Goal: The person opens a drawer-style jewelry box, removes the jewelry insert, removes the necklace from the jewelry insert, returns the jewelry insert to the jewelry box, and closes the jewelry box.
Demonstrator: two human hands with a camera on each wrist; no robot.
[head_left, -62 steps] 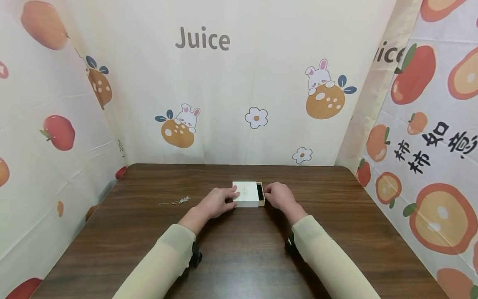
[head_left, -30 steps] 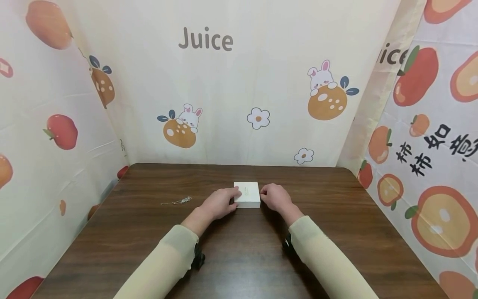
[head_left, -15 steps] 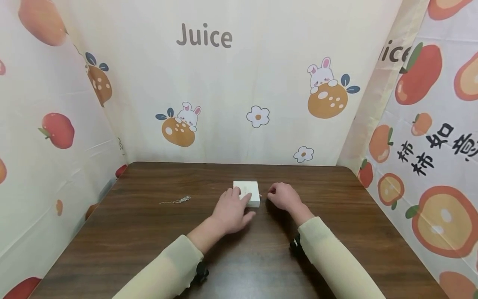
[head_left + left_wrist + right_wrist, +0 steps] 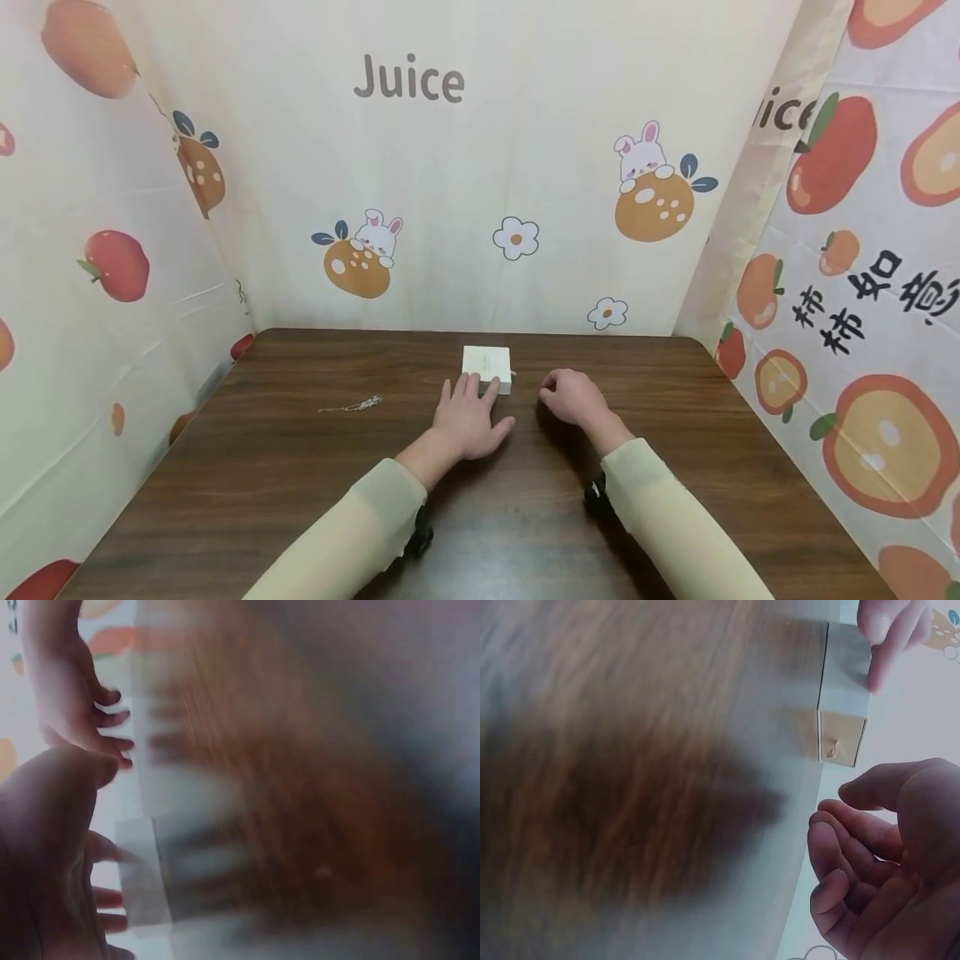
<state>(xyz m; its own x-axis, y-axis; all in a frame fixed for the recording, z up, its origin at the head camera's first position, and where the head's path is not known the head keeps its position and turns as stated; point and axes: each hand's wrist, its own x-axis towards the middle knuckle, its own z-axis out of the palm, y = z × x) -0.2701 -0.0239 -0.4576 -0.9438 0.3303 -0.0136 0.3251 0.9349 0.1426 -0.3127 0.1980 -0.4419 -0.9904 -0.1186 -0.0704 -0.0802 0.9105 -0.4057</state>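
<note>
A small white drawer box stands on the far middle of the table. Its drawer is in; in the right wrist view a little ribbon tab shows on the cream drawer front. My left hand is spread, palm down, its straight fingers at the box's near side and over its near edge. To the right of the box, apart from it, my right hand hovers with loosely curled fingers and nothing in them. A silver chain bracelet or necklace lies left of my left hand; which of the two, I cannot tell.
The dark wooden table reaches back to a cream curtain printed with bunnies and fruit. Fruit-printed cloths hang along both sides.
The right hand pushed the drawer in, then drew back rightward. My left hand let go of the box's left side and spread at its front; the box has slid toward the far edge.
</note>
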